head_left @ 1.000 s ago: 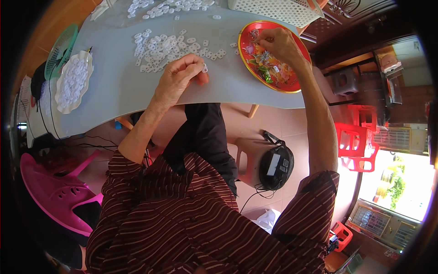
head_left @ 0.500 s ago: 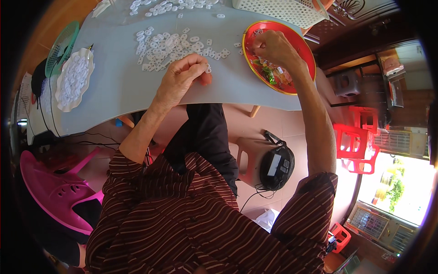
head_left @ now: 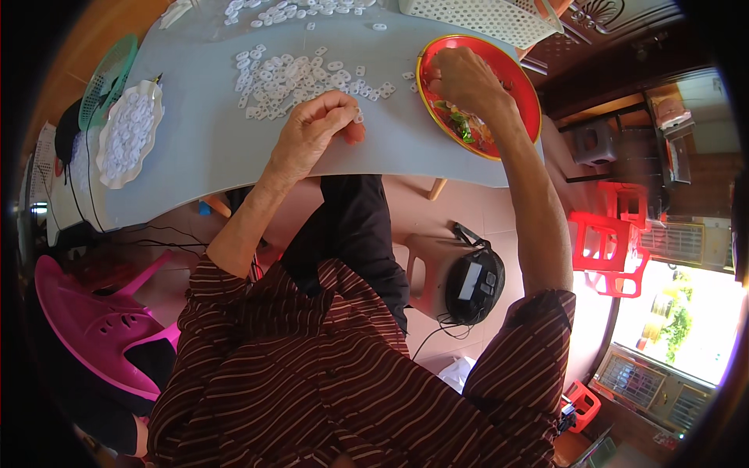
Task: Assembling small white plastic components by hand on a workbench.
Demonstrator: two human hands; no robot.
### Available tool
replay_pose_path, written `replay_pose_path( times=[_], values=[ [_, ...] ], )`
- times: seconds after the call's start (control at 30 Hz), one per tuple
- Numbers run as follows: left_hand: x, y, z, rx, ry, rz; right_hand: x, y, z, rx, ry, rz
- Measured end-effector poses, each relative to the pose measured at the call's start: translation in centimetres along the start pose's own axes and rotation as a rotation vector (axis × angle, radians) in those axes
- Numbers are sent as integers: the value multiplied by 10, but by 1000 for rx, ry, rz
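1. Working over the grey table [head_left: 203, 148], keep the wrists low, I judge, so small parts stay put
2. Right hand [head_left: 462, 78] reaches into the red plate [head_left: 521, 100] at one o'clock, fingers curled among small pieces; its hold cannot be told
3. Left hand [head_left: 316, 129] rests clenched, pinching a white piece [head_left: 358, 116] at twelve o'clock beside the scattered white pieces [head_left: 289, 74]

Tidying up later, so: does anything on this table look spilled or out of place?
The small white pieces lie loose across the grey table by the left hand, not in the white dish. The right hand rests in the red plate. Nothing looks damaged.
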State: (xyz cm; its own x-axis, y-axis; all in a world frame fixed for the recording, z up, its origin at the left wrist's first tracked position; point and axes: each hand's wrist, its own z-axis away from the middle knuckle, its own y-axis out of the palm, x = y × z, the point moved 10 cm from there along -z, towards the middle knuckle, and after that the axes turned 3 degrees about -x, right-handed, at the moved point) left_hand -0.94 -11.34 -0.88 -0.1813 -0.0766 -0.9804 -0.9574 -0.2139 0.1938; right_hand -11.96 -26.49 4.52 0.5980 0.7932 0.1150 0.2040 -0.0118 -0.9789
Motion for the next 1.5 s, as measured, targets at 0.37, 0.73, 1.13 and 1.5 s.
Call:
replay_pose_path(
  times=[0.37,0.73,1.13,1.5],
  values=[
    [1,-6,4,-37,-31,32,32,-23,44,-291,154,-854],
    [0,-2,2,-9,62,-14,62,46,58,-149,317,-1502],
    [-3,-2,3,-61,96,-121,65,43,62,-244,313,-1483],
    [-7,-1,5,-74,153,-118,68,42,62,-270,277,-1475]
  ],
)
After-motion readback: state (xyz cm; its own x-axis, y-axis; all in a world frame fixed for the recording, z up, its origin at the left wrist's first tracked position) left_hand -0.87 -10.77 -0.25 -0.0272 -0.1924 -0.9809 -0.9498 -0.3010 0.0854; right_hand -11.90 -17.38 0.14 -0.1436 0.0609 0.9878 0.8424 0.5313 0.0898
